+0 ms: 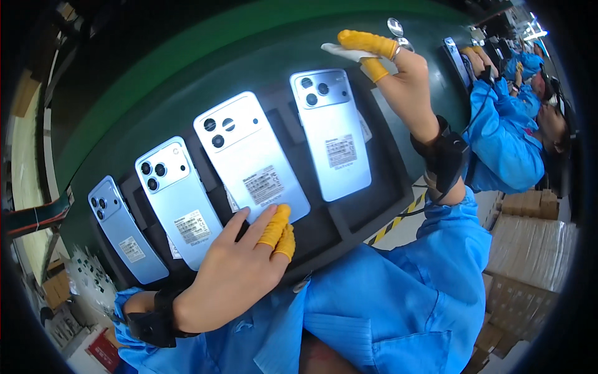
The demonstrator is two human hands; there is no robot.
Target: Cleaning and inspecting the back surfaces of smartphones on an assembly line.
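Several light blue smartphones lie back up in a black compartmented tray (349,227), each with a camera block and a printed label. My left hand (233,274) lies palm down with fingers stretched over the lower end of the large middle phone (246,149). Yellow ribbed covers sheathe two of its fingers. My right hand (402,81) is raised beyond the rightmost phone (333,134), its yellow-covered thumb and finger pinching a thin white cloth-like piece (349,52). To the left are another phone (177,199) and the leftmost phone (124,230).
A green work surface (149,68) runs behind the tray. Shiny round discs (395,27) rest beyond my right hand. At the right, a co-worker in a blue sleeve (504,143) handles a phone (458,61). Wrapped cartons (526,249) stand at the lower right.
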